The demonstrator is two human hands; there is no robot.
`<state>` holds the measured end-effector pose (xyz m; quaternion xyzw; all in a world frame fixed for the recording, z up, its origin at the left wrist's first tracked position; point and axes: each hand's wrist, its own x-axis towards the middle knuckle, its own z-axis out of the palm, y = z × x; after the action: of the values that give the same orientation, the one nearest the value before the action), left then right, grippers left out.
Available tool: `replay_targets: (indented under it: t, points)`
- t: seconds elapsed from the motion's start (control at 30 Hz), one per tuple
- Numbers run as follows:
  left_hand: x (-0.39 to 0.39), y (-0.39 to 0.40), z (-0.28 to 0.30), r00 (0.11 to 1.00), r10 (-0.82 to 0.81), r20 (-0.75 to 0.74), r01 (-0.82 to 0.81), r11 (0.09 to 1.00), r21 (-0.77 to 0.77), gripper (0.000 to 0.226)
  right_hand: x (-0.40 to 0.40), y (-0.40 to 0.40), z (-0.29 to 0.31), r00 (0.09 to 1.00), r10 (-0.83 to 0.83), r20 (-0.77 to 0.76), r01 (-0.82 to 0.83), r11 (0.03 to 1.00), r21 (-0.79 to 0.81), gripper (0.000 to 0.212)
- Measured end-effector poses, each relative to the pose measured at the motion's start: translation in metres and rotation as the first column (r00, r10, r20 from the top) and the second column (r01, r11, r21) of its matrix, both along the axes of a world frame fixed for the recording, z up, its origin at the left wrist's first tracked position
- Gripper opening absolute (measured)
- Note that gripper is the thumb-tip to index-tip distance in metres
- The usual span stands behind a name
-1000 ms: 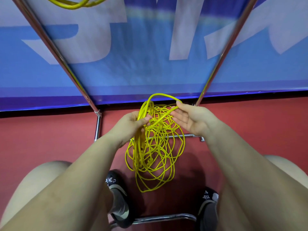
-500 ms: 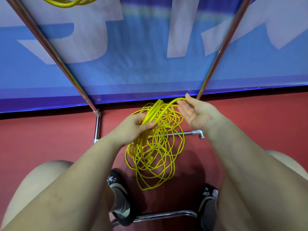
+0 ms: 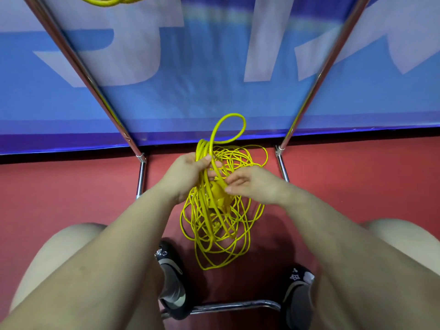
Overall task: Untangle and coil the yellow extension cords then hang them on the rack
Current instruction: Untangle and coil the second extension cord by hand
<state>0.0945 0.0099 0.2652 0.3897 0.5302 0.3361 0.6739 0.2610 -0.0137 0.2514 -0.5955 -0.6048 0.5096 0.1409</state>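
My left hand [image 3: 188, 172] grips 1 bundle of cord [image 3: 219, 225] loops hanging above the floor [image 3: 71, 194], and my right hand [image 3: 250, 184] pinches the plug [image 3: 220, 195], which I should feed slowly through the tangle.

Two hands work above the red floor [image 3: 71, 186]: one left hand [image 3: 184, 173] and one right hand [image 3: 253, 183], both just above its middle. One tangled bundle of yellow cord [image 3: 221, 225] hangs over that floor between them; how many separate cords make it up cannot be told. One yellow plug body [image 3: 220, 194] shows within the bundle. One more coil of yellow cord [image 3: 107, 0] is partly visible high above the floor. Two slanting chrome poles [image 3: 90, 75] rise from the floor. Two dark shoes [image 3: 170, 277] stand on it, one at each side of the bundle. One blue banner [image 3: 190, 91] stands along the floor's far edge.
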Motion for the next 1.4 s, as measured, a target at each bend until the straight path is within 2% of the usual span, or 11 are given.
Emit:
replay_targets:
  t: [0.2, 0.33, 0.4, 0.47, 0.57, 0.8, 0.9, 1.13, 1.3, 1.33, 1.4]
  points:
    - [-0.002, 0.003, 0.000, 0.992, 0.080, 0.097, -0.076, 0.996, -0.044, 0.022, 0.001, -0.005, -0.013, 0.962, 0.121, 0.247, -0.163, 0.974, 0.158, 0.026]
    - [-0.006, 0.008, 0.000, 0.989, 0.131, 0.064, -0.131, 0.991, -0.006, 0.018, 0.006, -0.002, -0.009, 0.956, 0.098, 0.277, -0.173, 0.950, 0.261, 0.014]
    - [-0.008, 0.010, 0.001, 0.986, 0.168, -0.003, -0.168, 0.986, 0.021, 0.018, 0.008, 0.002, -0.006, 0.980, 0.009, 0.199, -0.067, 0.955, 0.290, 0.008]
    - [-0.010, 0.011, 0.000, 0.984, 0.168, -0.057, -0.165, 0.985, 0.053, 0.021, 0.010, 0.006, 0.000, 0.985, -0.168, -0.043, 0.174, 0.960, 0.221, 0.008]
    - [-0.013, 0.011, -0.005, 0.983, 0.107, -0.146, -0.092, 0.990, 0.108, 0.019, 0.014, 0.010, 0.010, 0.861, -0.412, -0.297, 0.423, 0.906, -0.028, 0.007]
    - [-0.006, 0.000, -0.010, 0.928, -0.200, -0.315, 0.252, 0.959, 0.133, 0.017, 0.018, 0.015, 0.023, 0.445, -0.752, -0.487, 0.539, 0.659, -0.524, 0.013]
    - [-0.002, -0.007, -0.009, 0.909, -0.300, -0.290, 0.339, 0.936, 0.093, 0.017, 0.019, 0.017, 0.025, 0.317, -0.814, -0.487, 0.561, 0.575, -0.595, 0.015]
    - [0.005, -0.012, -0.010, 0.919, -0.337, -0.204, 0.362, 0.927, 0.100, 0.012, 0.025, 0.021, 0.025, 0.176, -0.856, -0.486, 0.596, 0.485, -0.640, 0.017]
    - [0.006, -0.008, -0.011, 0.921, -0.260, -0.291, 0.318, 0.932, 0.176, 0.017, 0.027, 0.024, 0.027, 0.216, -0.831, -0.513, 0.594, 0.529, -0.606, 0.015]
    - [0.006, -0.006, -0.011, 0.935, -0.213, -0.283, 0.270, 0.946, 0.179, 0.017, 0.026, 0.024, 0.028, 0.277, -0.804, -0.526, 0.580, 0.577, -0.575, 0.015]
    - [0.005, -0.004, -0.011, 0.970, -0.129, -0.208, 0.164, 0.973, 0.162, 0.016, 0.022, 0.021, 0.026, 0.545, -0.682, -0.489, 0.528, 0.731, -0.432, 0.022]
